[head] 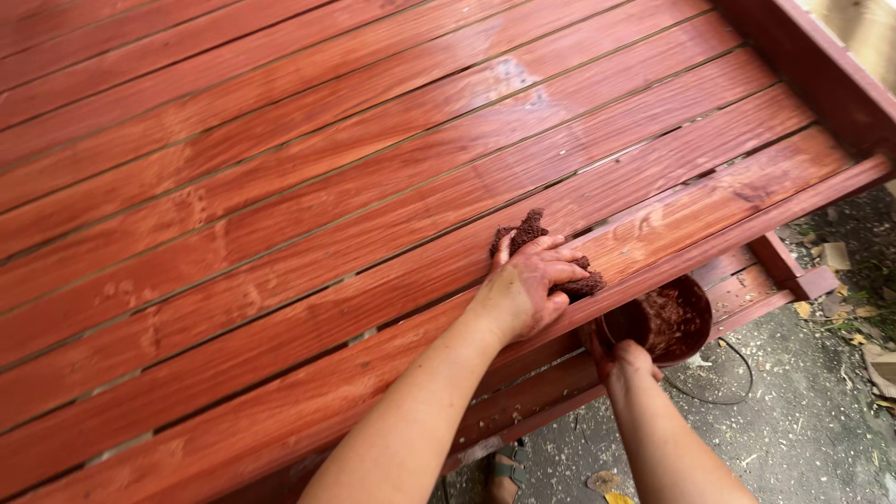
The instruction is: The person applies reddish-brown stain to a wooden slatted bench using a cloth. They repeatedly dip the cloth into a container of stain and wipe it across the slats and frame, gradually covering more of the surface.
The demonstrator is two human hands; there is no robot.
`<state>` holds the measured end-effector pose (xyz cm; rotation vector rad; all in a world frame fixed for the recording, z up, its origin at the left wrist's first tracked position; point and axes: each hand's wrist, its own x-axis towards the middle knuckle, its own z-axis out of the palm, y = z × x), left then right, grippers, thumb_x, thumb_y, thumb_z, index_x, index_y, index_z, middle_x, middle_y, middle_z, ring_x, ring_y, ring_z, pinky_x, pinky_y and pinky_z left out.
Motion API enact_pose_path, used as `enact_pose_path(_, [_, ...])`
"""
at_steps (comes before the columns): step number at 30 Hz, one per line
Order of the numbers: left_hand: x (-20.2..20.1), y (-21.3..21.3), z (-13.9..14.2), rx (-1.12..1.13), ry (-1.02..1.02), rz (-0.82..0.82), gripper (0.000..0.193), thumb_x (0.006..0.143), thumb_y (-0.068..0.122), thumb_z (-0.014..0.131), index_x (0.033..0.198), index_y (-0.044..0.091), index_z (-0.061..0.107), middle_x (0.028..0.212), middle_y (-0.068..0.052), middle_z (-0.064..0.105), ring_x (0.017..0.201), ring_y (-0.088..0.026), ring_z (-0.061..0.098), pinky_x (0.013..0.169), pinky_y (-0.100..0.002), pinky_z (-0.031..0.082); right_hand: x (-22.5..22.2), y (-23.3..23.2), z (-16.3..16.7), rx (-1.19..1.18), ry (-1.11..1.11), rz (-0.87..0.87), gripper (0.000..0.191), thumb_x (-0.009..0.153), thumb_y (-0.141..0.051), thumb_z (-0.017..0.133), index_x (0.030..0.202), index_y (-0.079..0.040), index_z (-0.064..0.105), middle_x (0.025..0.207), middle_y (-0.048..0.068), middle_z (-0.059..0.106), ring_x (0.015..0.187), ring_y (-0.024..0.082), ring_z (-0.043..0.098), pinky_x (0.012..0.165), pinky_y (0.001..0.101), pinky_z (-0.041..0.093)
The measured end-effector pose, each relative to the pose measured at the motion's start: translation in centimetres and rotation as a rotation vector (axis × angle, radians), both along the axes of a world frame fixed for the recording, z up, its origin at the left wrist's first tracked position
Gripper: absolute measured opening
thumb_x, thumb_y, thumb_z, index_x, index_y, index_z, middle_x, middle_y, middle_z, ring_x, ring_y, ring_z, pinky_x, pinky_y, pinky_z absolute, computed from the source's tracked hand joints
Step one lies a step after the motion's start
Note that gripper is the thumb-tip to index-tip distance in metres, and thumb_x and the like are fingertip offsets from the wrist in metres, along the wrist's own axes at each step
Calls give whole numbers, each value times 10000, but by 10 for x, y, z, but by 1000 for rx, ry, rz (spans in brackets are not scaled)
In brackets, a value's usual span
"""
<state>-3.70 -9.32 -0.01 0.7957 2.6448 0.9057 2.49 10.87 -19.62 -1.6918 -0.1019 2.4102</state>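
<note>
right hand [627, 362] gripping stain pot [665, 322], left hand [525, 287] pressing rag [546, 252]

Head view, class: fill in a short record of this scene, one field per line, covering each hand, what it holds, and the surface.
Left hand: presses a stained rag flat on the slats
Right hand: grips the rim of a small bowl of red-brown stain, below the frame edge
Surface: red-stained wooden slats, glossy and wet-looking
Ground: grey, littered with dry leaves

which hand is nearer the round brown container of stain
Right. The right hand grips the round brown container by its near rim; the left hand presses a dark stained rag on the red slats.
</note>
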Motion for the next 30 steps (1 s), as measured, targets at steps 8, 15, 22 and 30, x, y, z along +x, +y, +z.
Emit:
enact_pose_path(8, [41, -83, 9, -13, -21, 29, 445, 775, 129, 701, 1189, 286, 749, 1432, 94, 606, 1484, -220, 357, 1175, -767, 63, 23, -23, -10, 165, 40, 265, 989, 931, -769, -18, 1579, -98, 311, 1459, 183, 625, 1151, 432, 713, 949, 547, 582])
enact_pose_path(15, [108, -207, -1, -12, 1, 167, 398, 746, 106, 727, 1100, 278, 780, 1399, 92, 631, 1501, -250, 323, 1146, -780, 79, 74, -110, 16, 189, 29, 572, 687, 963, -498, 174, 1568, -178, 115, 1551, 269, 363, 1240, 525, 576, 907, 626, 539])
enact_pose_path(22, [212, -395, 2, -78, 67, 489, 304, 712, 25, 695, 896, 237, 814, 1214, 101, 742, 1291, -214, 596, 1060, -750, 286, 127, -211, 30, 602, -80, 1218, 739, 909, 64, 557, 1463, -148, 116, 1478, 291, 396, 1074, 469, 674, 720, 533, 607])
enact_pose_path(30, [313, -518, 68, 1126, 216, 982, 270, 913, 13, 495, 1052, 103, 709, 993, -27, 722, 927, -156, 699, 826, -323, 601, 199, -348, 59, 693, 17, 1680, 606, 962, -107, 612, 1441, -150, 243, 1306, 282, 578, 894, 436, 728, 637, 471, 610])
